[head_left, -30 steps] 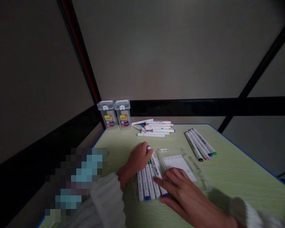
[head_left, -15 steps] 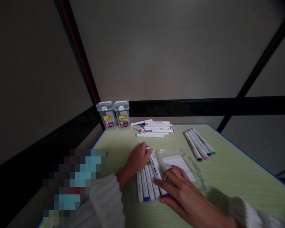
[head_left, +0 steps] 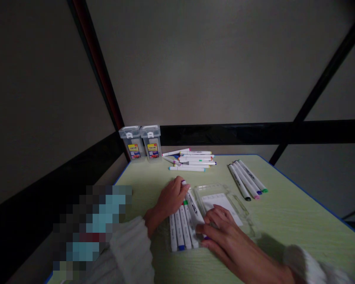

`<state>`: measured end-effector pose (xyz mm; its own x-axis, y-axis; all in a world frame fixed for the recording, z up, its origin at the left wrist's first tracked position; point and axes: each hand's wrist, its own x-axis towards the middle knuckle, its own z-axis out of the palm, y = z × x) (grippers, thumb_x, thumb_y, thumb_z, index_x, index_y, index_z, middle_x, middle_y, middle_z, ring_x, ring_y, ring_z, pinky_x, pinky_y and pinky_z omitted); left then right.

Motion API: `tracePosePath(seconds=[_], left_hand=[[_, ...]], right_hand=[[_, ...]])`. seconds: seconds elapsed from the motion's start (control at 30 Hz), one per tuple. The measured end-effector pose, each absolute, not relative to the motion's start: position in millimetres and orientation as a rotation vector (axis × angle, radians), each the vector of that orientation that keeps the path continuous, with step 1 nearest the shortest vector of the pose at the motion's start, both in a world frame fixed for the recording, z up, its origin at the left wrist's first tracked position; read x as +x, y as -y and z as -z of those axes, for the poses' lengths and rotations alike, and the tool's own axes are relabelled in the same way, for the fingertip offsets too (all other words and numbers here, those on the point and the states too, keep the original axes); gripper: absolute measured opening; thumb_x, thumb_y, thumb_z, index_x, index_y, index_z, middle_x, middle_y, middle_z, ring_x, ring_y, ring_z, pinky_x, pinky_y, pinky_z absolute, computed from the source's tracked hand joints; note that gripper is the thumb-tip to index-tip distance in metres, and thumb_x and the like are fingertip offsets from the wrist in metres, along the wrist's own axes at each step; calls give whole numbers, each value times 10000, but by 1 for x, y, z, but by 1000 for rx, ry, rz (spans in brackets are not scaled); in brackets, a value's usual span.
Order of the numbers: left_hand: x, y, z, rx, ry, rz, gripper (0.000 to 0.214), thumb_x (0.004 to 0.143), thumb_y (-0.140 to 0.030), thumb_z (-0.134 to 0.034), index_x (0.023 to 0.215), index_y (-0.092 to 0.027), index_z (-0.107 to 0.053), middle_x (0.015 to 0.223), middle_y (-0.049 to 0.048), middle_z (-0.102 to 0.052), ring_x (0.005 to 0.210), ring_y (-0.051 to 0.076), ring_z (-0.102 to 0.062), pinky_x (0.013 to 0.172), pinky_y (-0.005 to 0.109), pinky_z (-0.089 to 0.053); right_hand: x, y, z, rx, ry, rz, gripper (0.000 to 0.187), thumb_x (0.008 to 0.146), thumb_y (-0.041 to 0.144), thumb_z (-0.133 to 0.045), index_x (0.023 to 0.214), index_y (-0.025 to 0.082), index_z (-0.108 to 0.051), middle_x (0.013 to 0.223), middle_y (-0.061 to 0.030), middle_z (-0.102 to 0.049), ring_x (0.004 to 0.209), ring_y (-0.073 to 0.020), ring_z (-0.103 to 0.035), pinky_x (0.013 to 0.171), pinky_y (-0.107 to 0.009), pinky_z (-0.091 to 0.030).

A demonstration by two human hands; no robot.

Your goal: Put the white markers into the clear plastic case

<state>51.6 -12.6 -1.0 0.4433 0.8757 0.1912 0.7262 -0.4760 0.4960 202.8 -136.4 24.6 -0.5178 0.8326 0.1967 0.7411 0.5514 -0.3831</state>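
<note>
Presses a row of markers [head_left: 182,227] flat on the table [head_left: 284,221], beside an open clear case [head_left: 242,213] holding a white card [head_left: 220,201]: left hand [head_left: 170,201] cupped, grip unclear; right hand [head_left: 225,236] flat, unclenched. Two lidded boxes [head_left: 150,142] behind.

Yellow labels on two clear boxes [head_left: 141,142]: print too small to read.

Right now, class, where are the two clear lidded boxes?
In the head view, the two clear lidded boxes stand in the far left corner of the table, left of the loose marker pile.
</note>
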Motion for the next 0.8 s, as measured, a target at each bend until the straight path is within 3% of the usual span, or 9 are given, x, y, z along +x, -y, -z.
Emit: tracePosePath(seconds=[0.2,0.8], left_hand=[[52,13,1,2291,-1349,-649,327,853,-375,-276,1106,-183,-351,865,34,-561,806,158,-530,731,270,-390],[52,13,0,2323,-1341,-621,330,845,-371,-298,1092,-174,-393,809,23,-561,806,159,-525,728,271,-390]], right_hand=[[206,137,-23,-1307,2363,-388,179,887,275,-392,861,215,-559,859,-37,-518,877,-200,-447,797,-388,-367],[216,129,-10,-1453,2225,-68,131,851,229,-452,832,210,-580,801,-42,-539,786,-198,-497,751,-393,-366]])
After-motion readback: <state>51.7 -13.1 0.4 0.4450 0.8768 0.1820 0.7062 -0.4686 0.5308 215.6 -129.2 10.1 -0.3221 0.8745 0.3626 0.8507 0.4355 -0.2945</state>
